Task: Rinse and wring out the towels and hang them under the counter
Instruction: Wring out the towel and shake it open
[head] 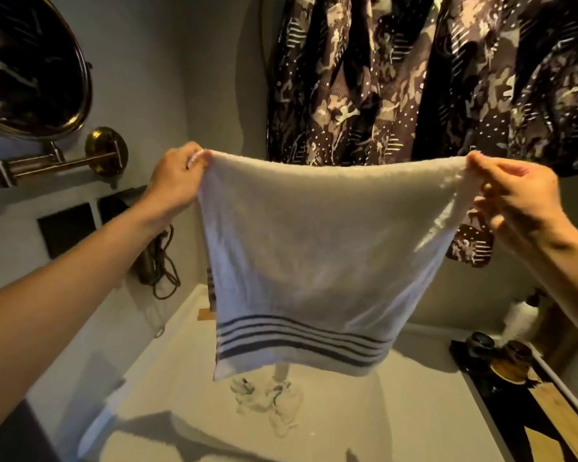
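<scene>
White towel (301, 248) with dark stripes near its lower hem is held up in the air, spread flat between both hands, above the pale counter (397, 411). Left hand (177, 181) pinches the top left corner, fingers curled tight round the bunched cloth. Right hand (514, 195) pinches the top right corner, thumb and forefinger closed on the fabric, other fingers loosely bent below it. Top edge sags a little between the two grips. Lower hem hangs free, clear of the counter surface, left lower corner folded slightly.

On the counter below the hem, near the middle, lies a second crumpled light cloth (267, 401); cannot tell if it is a towel. Along the right edge of the counter: a wooden tray (548, 415) with dark small jars (518, 353). Far right corner: a white roll (519, 318), blurred.

Behind the towel hangs a patterned dark curtain (414, 78). On the left wall: a round brass mirror (30, 68) on a swing arm (57, 163), below it a dark device with a coiled cord (162, 261) hanging just beside the counter's far left corner.
</scene>
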{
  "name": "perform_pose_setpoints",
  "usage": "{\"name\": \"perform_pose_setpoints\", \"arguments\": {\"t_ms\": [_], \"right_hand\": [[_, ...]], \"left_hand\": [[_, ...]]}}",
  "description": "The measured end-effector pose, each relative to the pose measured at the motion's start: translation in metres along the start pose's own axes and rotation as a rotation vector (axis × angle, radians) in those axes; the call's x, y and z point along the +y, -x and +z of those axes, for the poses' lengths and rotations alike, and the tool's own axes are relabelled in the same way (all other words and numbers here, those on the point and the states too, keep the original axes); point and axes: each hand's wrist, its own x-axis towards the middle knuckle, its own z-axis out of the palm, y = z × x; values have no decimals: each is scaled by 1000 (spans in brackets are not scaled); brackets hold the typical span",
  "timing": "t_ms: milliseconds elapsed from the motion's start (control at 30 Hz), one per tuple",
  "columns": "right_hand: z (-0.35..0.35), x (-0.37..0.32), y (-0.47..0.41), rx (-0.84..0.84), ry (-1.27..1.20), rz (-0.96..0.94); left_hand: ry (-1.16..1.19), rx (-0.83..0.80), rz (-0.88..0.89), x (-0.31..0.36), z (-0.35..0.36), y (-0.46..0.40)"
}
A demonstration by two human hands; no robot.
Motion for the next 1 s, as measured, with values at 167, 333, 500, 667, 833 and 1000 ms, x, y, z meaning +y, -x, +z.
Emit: {"name": "perform_pose_setpoints", "arguments": {"t_ms": [167, 333, 500, 667, 833, 1000], "right_hand": [[-11, 20, 19, 121, 165, -17], [-35, 64, 60, 186, 361, -30], [-57, 59, 65, 197, 227, 41], [-75, 40, 72, 219, 129, 96], [-96, 17, 76, 230, 491, 72], [-60, -13, 69, 239, 1126, -73]], "left_hand": [[266, 65, -105, 6, 25, 5], [73, 12, -26, -16, 37, 25], [182, 47, 37, 23, 37, 17], [344, 63, 103, 71, 38, 8], [457, 73, 161, 115, 35, 4], [594, -123, 346, 187, 46, 9]]}}
